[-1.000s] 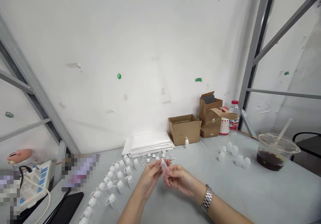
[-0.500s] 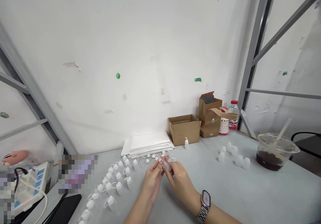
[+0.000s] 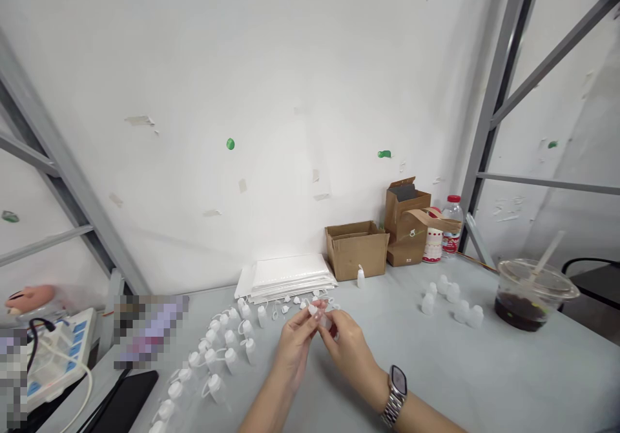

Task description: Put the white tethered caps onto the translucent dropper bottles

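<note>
White wall (image 3: 271, 64), scuffed, with patches of tape, rising behind the cardboard box (image 3: 361, 258) that serves as landmark. Grey worktop (image 3: 411, 349) runs under the box and out to both sides of it. Stack of white flat packets (image 3: 290, 274) lies just left of the box, its right end close against it. Brown paper bag (image 3: 402, 245) stands upright just right of the box, strap hanging over to its right. Lidded drink cup (image 3: 520, 307), dark liquid and a straw inside, well to the right of the box and nearer the person.

Both hands in front of the box, slightly to its left, raised together over the worktop. Left hand (image 3: 298, 333): fingertips pinched on the white upper end of the held bottle (image 3: 323, 321). Right hand (image 3: 349, 336): thumb and fingers closed on its translucent body. Bottle tilted, partly covered by fingers; cannot tell how its cap sits.

Small capped bottles (image 3: 214, 388) in uneven rows, left of the box and curving toward the person, most upright, cap loops showing. One lone bottle (image 3: 361, 278) upright just before the box. Cluster of translucent pieces (image 3: 428, 304) to the right of the box. Smallest: loose caps (image 3: 285, 308), left of the box, along the packets' near edge
</note>
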Demonstrator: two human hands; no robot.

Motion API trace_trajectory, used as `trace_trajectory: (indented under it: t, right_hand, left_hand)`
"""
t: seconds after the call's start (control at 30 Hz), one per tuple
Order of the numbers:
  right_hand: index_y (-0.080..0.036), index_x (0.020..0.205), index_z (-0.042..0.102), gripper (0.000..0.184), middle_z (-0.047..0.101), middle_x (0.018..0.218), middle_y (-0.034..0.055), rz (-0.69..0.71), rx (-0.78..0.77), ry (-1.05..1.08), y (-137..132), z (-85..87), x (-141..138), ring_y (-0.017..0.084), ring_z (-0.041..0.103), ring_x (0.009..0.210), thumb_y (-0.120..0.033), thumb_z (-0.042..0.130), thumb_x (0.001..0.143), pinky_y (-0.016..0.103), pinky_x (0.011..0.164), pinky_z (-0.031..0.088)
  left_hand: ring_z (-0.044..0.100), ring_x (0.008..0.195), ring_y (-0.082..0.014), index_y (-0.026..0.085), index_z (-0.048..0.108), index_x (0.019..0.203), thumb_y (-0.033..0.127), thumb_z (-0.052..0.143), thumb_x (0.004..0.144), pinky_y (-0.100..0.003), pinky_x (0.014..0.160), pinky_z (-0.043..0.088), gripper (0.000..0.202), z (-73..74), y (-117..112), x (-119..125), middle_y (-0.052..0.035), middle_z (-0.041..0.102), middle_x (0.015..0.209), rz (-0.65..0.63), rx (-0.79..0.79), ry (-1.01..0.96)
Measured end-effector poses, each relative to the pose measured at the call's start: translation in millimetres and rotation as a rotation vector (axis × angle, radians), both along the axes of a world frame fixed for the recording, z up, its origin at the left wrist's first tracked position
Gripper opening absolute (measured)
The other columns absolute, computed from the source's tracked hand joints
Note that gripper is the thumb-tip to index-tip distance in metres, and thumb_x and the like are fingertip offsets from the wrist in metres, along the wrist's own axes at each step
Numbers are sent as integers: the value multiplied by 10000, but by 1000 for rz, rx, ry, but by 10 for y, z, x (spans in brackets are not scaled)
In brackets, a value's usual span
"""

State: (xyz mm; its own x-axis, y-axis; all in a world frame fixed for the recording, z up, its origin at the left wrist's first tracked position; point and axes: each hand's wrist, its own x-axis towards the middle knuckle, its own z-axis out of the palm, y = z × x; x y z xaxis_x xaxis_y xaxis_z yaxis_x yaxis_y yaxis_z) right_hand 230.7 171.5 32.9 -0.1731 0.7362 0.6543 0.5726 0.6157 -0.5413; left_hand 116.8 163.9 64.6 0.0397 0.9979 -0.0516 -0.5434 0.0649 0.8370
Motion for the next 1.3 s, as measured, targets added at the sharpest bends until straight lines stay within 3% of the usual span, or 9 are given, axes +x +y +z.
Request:
trace_trajectory:
  t: [0.17,0.3,0.43,0.6,0.67,0.8,1.0,1.17,1.3]
  right_hand:
    - [-188,793,519,188,569,695,54,-82,229,-175,14,-38,0,194,522,657,-120,354,850,320,595,441]
    - [-194,751,520,210,559,660,51,-90,239,-181,-12,-1,7,194,521,630,-116,351,847,318,580,433]
    - [-199,692,506,177,543,616,23,0,1,3,-45,61,-1,159,502,574,-225,426,848,275,542,410]
    - [-197,569,437,258,478,474,-51,210,-603,358,-7,121,-45,105,454,458,-343,590,717,223,457,350]
    - [-191,567,449,263,481,469,-53,290,-729,467,19,136,-54,106,463,448,-367,612,675,227,460,356]
    - [-170,603,497,206,531,525,-29,286,-707,486,32,133,-48,114,481,482,-333,605,668,233,486,364]
    - [-185,557,456,197,502,493,-45,207,-582,402,-16,149,-19,102,450,485,-256,581,692,227,499,344]
    - [-174,557,491,249,484,458,-52,346,-742,516,13,182,-4,96,447,439,-352,635,655,229,468,346]
    - [-163,523,515,350,508,450,-41,485,-839,591,80,180,-3,88,442,406,-463,677,601,234,455,347]
  left_hand:
    - [561,1052,-264,138,718,827,335,746,576,-363,962,362,320,-35,15,-4,-125,708,926,38,-30,-35]
    - [532,1096,-252,155,710,871,285,738,595,-347,970,356,306,-27,0,-10,-115,692,995,-10,-39,-43]
    - [538,1090,-256,177,711,862,257,742,587,-363,965,360,288,27,-30,-2,-108,680,1033,-34,-54,-48]
    - [545,1080,-264,157,712,822,258,743,585,-346,926,395,259,8,-12,0,-117,680,1026,-24,-86,-29]
    - [562,1054,-261,157,702,869,315,717,622,-337,879,425,293,-29,12,-9,-118,681,1021,-40,-100,-30]
    - [600,985,-256,157,678,941,402,639,695,-346,823,447,349,-73,40,-29,-122,679,1021,-85,-100,-20]
    - [572,1036,-237,141,687,910,289,669,685,-323,904,399,270,-58,30,-53,-125,671,1040,-138,-59,-56]
    - [562,1047,-246,156,674,947,222,672,680,-319,837,442,275,-47,26,-56,-110,640,1111,-165,-94,-122]
    - [538,1087,-251,147,671,936,265,653,707,-298,788,465,258,-42,35,-54,-117,631,1126,-158,-121,-131]
